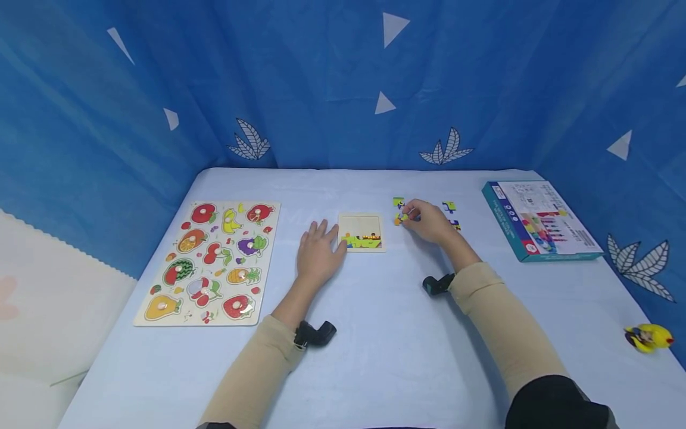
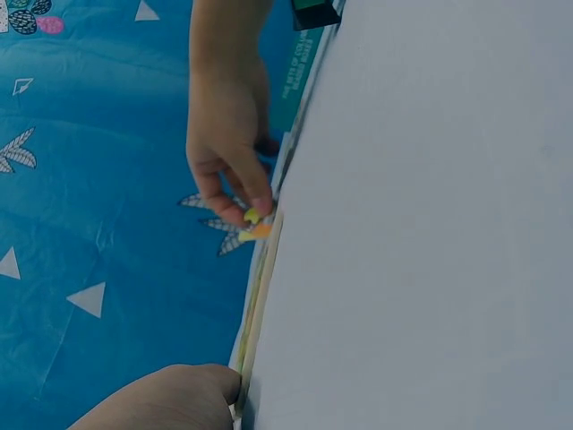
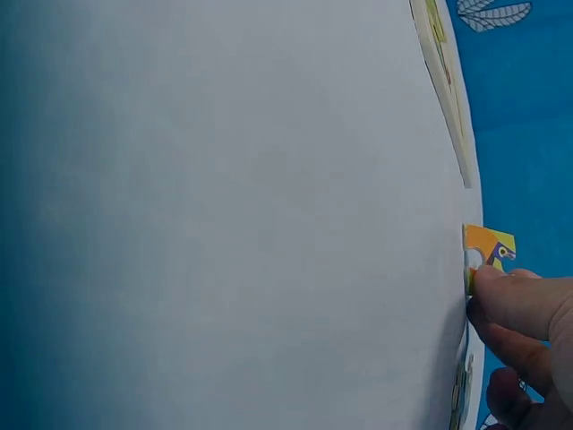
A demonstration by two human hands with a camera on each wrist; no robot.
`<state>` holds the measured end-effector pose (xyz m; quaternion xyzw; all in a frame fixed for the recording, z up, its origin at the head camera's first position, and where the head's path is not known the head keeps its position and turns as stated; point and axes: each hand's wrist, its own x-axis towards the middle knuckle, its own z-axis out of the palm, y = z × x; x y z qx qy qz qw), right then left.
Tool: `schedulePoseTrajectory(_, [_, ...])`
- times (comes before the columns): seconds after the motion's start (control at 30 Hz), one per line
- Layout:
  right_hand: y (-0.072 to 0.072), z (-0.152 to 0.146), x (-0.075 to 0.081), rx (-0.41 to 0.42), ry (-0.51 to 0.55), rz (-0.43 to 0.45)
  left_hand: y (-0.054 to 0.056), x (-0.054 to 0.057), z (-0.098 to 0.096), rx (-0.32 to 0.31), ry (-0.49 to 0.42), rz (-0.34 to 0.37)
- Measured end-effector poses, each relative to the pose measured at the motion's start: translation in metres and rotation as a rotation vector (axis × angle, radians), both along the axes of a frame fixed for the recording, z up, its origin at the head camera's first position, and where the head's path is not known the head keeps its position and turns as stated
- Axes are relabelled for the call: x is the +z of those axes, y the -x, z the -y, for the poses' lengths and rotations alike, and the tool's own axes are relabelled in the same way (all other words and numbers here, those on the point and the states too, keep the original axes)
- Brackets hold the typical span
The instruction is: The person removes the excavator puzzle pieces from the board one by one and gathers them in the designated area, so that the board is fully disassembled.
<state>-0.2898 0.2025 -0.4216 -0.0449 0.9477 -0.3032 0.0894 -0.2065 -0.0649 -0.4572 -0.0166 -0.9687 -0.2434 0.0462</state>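
A small wooden puzzle tray [image 1: 361, 223] lies mid-table, its lower part filled with a yellow-green picture. My left hand [image 1: 317, 253] rests beside it with fingers spread, the thumb at the tray's left edge. In my right hand [image 1: 430, 223], thumb and fingers pinch an orange and yellow jigsaw piece [image 3: 482, 240], right of the tray. The same piece shows at the fingertips in the left wrist view. Around that hand lie loose jigsaw pieces, one [image 1: 398, 202] behind it and another [image 1: 449, 206] to its right; the hand partly hides others.
At the left lies a large wooden fruit puzzle board [image 1: 222, 310]. A teal and white box [image 1: 541, 217] sits at the back right, and a yellow toy duck [image 1: 651, 338] near the right edge. Blue curtain [image 1: 332, 89] hangs behind the white-covered table [image 1: 386, 357].
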Motion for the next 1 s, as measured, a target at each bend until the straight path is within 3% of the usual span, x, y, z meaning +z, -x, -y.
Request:
schedulePoseTrajectory(0.67, [0.000,0.000,-0.002,0.051,-0.168,-0.087,0.000,-0.001,0.000,0.002,-0.005,0.007])
schedulePoseTrajectory(1.0, [-0.014,0.009,0.006,0.079,-0.107,-0.140,0.000,0.000,-0.002,-0.001,-0.024,-0.010])
